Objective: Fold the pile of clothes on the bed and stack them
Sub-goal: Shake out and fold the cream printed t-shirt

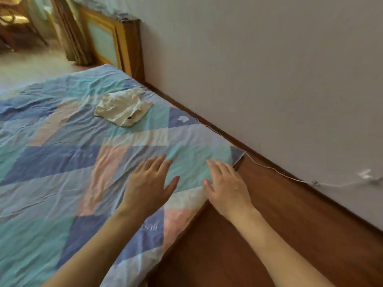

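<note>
A cream-white garment (124, 107) lies loosely folded on the far part of the bed, which is covered by a patchwork sheet (62, 154) of blue, teal and pink. My left hand (149, 185) reaches out palm down over the sheet with straight, spread fingers, holding nothing. My right hand (227, 186) stretches forward beside it near the sheet's right corner, fingers also straight and empty. Both hands are well short of the garment. No other clothes are visible on the bed.
The wooden bed frame (259, 214) runs along the right, against a grey wall (269, 69). A thin white cable (275, 169) trails along the frame to the wall. Framed panels (107, 40), a curtain and a wooden chair stand at the far left.
</note>
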